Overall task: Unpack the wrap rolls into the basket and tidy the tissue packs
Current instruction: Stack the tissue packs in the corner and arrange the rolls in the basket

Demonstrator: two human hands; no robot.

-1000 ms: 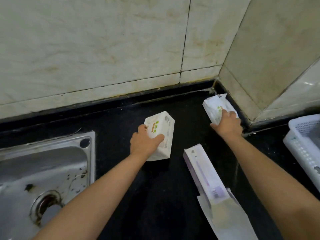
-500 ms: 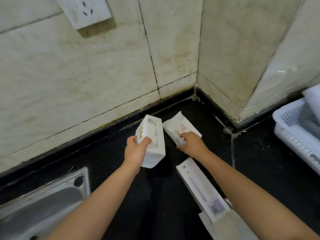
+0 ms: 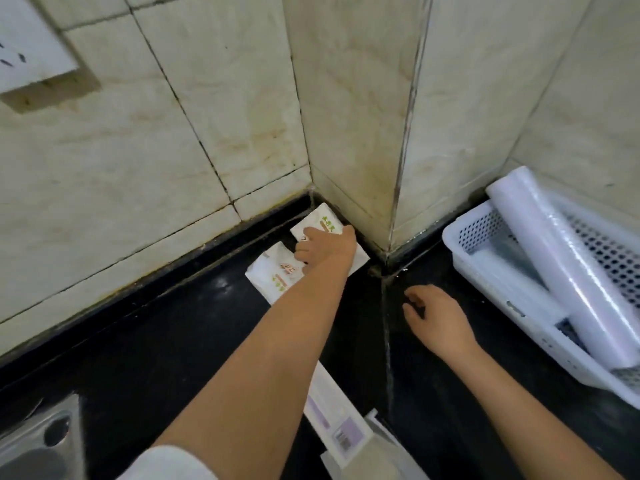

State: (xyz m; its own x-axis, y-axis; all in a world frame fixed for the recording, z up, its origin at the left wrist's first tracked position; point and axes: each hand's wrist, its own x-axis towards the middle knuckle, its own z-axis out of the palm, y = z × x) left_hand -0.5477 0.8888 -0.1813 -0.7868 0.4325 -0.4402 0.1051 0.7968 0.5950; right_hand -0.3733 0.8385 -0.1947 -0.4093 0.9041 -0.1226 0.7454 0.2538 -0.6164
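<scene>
- Sink (image 3: 38,445): a steel corner shows at the lower left edge, set into the black tabletop (image 3: 173,341).
- Wrap box (image 3: 332,420): a long white and purple carton lies flat on the tabletop at the bottom centre, partly hidden under the left forearm; a barcode label shows near its close end, and pale packaging lies beside that end.
- Right hand (image 3: 440,317): hangs just above the tabletop between the tissue packs and the basket, palm down; the grip is relaxed, with loosely curled fingers that hold nothing.
- Basket (image 3: 512,303): a white perforated plastic basket stands on the tabletop at the right edge, near the right hand.
- Wrap roll (image 3: 568,268): a white roll in clear film lies slanted in the basket, its far end sticking out over the far rim.
- Near tissue pack (image 3: 277,275): a white pack with green and red print lies flat, partly covered by the left wrist.
- Left hand (image 3: 329,247): reaches into the corner, palm down on the far tissue pack (image 3: 322,220); the fingers curl over the pack's top, gripping it against the tabletop.
- The far tissue pack sits in the corner where the tiled walls (image 3: 346,98) meet, touching the near one.
- Wall socket (image 3: 31,50): white, upper left.
</scene>
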